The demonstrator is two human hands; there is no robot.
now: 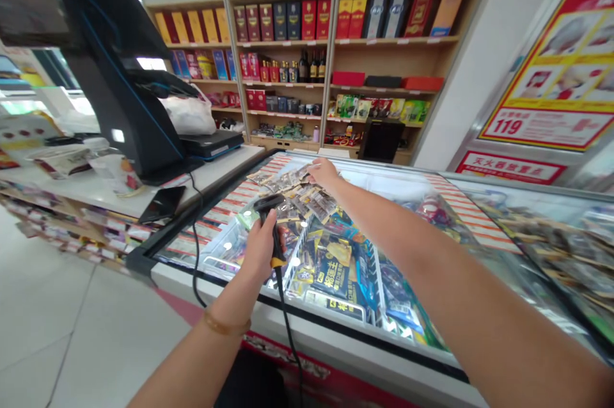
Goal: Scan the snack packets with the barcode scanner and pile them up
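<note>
Holding the scanner (pixel 269 202), our left hand (pixel 260 247) wraps its grip; our right hand (pixel 325 174) meets packets (pixel 321 202) on the freezer glass (pixel 230 203) (pinch unclear). We judge packets light, slippery; grasp sealed edges.

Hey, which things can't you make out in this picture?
All in the head view:
- Scanner handle: partly covered by the left hand.
- Small packets: print too small and blurred to read.
- Right hand: too small and blurred to tell whether its fingertips grip a packet.
- Poster: cut off by the right edge.
</note>
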